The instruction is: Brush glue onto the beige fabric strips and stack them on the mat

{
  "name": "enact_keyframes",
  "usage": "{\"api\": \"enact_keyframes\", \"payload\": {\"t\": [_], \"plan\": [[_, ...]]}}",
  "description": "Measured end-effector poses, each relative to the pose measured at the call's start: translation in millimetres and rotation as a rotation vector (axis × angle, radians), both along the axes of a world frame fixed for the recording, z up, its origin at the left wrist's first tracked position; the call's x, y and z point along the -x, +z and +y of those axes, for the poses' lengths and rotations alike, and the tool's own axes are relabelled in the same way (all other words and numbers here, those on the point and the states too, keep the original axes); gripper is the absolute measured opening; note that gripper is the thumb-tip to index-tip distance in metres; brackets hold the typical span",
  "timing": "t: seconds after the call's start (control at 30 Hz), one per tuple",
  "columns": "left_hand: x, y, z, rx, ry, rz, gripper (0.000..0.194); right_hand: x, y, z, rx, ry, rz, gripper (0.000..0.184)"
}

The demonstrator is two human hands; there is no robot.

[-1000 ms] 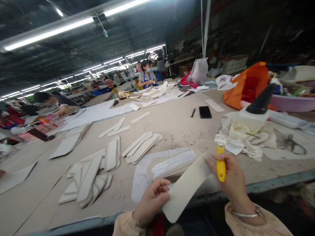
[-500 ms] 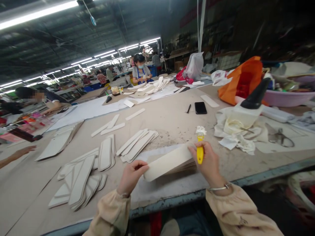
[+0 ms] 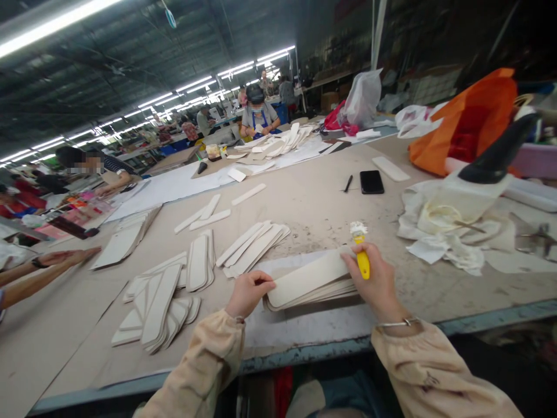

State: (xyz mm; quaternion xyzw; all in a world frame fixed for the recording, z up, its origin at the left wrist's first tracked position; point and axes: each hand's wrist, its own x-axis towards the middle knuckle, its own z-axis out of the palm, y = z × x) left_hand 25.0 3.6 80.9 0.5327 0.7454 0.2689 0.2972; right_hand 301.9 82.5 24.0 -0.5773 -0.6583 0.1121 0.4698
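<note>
My left hand pinches the near-left end of a long cream strip with rounded corners. At the strip's other end, the fingers of my right hand touch its edge. That same hand is closed round a yellow-handled brush, its head pointing up and caked with white paste. Beneath the strip lies a fanned stack of similar strips, resting on a pale sheet at the table's front edge. Whether the strip rests fully on the stack is hard to see.
Piles of strips lie to the left, more ahead. A phone is beyond; a paste-smeared white container with a black nozzle stands right on crumpled cloth. A co-worker's hands reach in at far left.
The view has swung left, so things appear further right. The strip has come down closer to the stack. More of the co-worker's arms at far left now shows.
</note>
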Motion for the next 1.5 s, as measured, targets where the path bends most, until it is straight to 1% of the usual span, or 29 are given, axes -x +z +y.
{"api": "enact_keyframes", "payload": {"t": [0.2, 0.3, 0.53, 0.73, 0.97, 1.07, 1.13, 1.23, 1.3, 1.4, 1.43, 1.5], "plan": [[2.9, -10.2, -2.0, -0.014, -0.035, 0.08, 0.02, 1.0, -7.0, 0.4, -0.014, 0.008, -0.042, 0.028], [4.4, -12.7, -3.5, -0.03, -0.048, 0.127, 0.023, 1.7, -10.6, 0.6, -0.013, 0.015, -0.066, 0.027], [4.6, -7.7, -6.5, -0.064, -0.113, 0.235, 0.028, -0.6, -12.3, 0.2, 0.024, 0.014, -0.175, 0.025], [2.8, -4.7, -7.0, -0.063, -0.191, 0.261, 0.03, -2.8, -12.3, 1.0, 0.02, 0.049, -0.214, 0.016], [6.0, -6.3, -3.3, -0.018, -0.231, 0.312, 0.036, -12.4, -13.7, 1.3, -0.009, 0.052, -0.138, 0.023], [6.1, -5.7, -1.9, -0.019, -0.251, 0.314, 0.036, -20.1, -13.8, -1.0, 0.01, 0.031, -0.099, 0.025], [4.9, -4.2, -0.6, -0.02, -0.266, 0.329, 0.034, -24.1, -13.4, -2.9, 0.035, 0.027, -0.084, 0.026], [1.7, -1.6, 1.4, -0.016, -0.291, 0.375, 0.028, -26.5, -11.9, -5.6, 0.064, 0.056, -0.076, 0.026], [0.8, -1.2, 2.0, -0.014, -0.305, 0.415, 0.023, -26.0, -10.3, -7.2, 0.06, 0.082, -0.068, 0.024], [3.6, -3.6, 2.1, -0.006, -0.289, 0.458, 0.018, -24.5, -7.4, -9.4, 0.046, 0.113, -0.04, 0.024], [5.3, -4.5, 2.3, -0.001, -0.285, 0.453, 0.021, -24.2, -6.3, -10.0, 0.048, 0.12, -0.031, 0.025], [7.6, -4.5, 3.6, 0.002, -0.299, 0.416, 0.034, -24.0, -4.3, -11.1, 0.061, 0.129, -0.012, 0.025]]}}
